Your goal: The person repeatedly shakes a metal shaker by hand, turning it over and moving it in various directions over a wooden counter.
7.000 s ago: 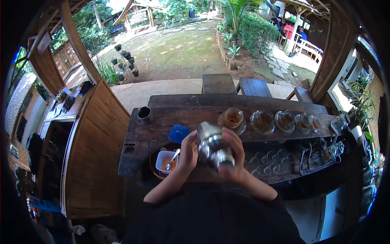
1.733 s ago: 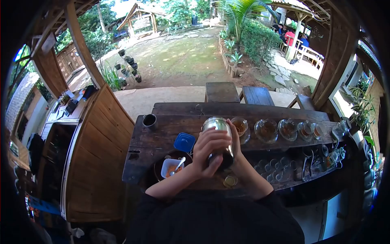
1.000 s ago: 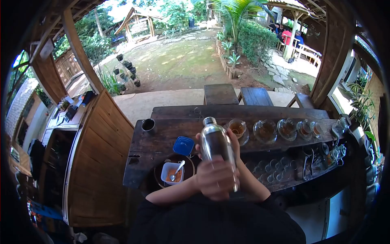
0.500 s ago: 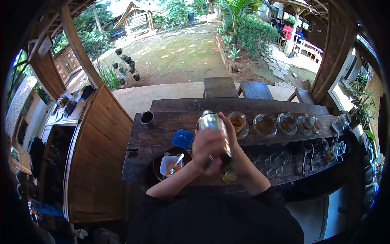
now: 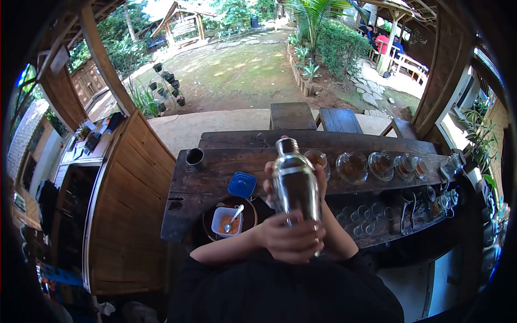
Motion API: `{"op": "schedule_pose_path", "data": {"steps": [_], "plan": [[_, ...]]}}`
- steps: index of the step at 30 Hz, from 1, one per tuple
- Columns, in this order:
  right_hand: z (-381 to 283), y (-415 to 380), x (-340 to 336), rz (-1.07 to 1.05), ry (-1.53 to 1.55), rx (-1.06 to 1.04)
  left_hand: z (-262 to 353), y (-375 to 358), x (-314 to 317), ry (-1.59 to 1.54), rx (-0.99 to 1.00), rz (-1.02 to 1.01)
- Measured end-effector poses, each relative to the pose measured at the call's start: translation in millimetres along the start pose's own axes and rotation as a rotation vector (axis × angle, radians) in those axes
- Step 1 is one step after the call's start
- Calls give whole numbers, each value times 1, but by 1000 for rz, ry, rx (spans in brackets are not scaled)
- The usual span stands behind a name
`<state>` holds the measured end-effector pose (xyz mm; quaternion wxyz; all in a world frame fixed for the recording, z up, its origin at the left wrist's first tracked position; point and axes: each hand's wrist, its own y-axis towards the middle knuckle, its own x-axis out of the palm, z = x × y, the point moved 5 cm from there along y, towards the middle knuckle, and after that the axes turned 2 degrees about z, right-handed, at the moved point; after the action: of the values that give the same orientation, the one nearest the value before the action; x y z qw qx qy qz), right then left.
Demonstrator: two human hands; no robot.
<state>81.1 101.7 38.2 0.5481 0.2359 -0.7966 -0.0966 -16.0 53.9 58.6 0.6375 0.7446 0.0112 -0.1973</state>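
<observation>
A shiny metal cocktail shaker (image 5: 297, 188) is held up in front of my chest, its cap tilted away from me. My left hand (image 5: 292, 237) is closed around its lower end, fingers wrapped across the near side. Behind the upper body is my right hand (image 5: 322, 180), closed on it; fingertips show at both sides and the palm is hidden. To the left, a white tub (image 5: 217, 225) of orange-brown contents holds a metal spoon (image 5: 233, 217). A blue lid (image 5: 242, 184) lies beyond the tub.
A dark wooden counter (image 5: 186, 212) spans the view, with a dark metal cup (image 5: 195, 158) at left. Glass cups of amber drink on saucers (image 5: 351, 166) line the right. Several upturned glasses (image 5: 366, 218) sit lower. Stools (image 5: 339, 120) stand beyond; people sit far right.
The shaker has turned more upright and its full body now shows, no longer blurred. My left hand has dropped to its lower end, while my right hand still grips higher up.
</observation>
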Motion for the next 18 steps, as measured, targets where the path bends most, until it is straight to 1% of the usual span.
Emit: {"op": "schedule_pose_path", "data": {"steps": [1,2,3,4,5,6,7,9,10,11,13,14,15,17,18], "plan": [[0,0,13,-200,-20,-94,0,-1,3,51,63,-20],[0,1,-3,-115,-18,-1,-1,-3,6,99,124,-40],[-4,3,-18,93,-17,94,-3,-4,9,147,186,-60],[-10,2,-37,283,-51,112,-29,-4,5,20,-129,-44],[-14,2,-46,468,-86,128,-50,0,-8,-56,-253,152],[-8,4,-35,311,176,133,-45,2,-16,-79,-260,181],[-7,2,-29,303,167,134,-36,6,-23,-99,-262,215],[-6,-1,4,239,-91,23,9,18,-10,56,84,20],[-1,-2,11,-16,10,1,25,15,-2,84,205,-31],[1,0,17,-206,39,-52,21,9,4,86,201,-33],[1,2,-20,10,116,103,7,-10,21,192,222,-100],[-3,5,-37,170,105,137,-16,-2,17,61,-104,-110],[-8,-2,-47,425,92,145,-42,-3,7,-42,-298,54],[-18,-2,-38,548,-172,-41,-36,4,5,-54,-301,63],[-19,-4,-44,538,-218,-19,-31,8,3,-64,-309,76]]}}
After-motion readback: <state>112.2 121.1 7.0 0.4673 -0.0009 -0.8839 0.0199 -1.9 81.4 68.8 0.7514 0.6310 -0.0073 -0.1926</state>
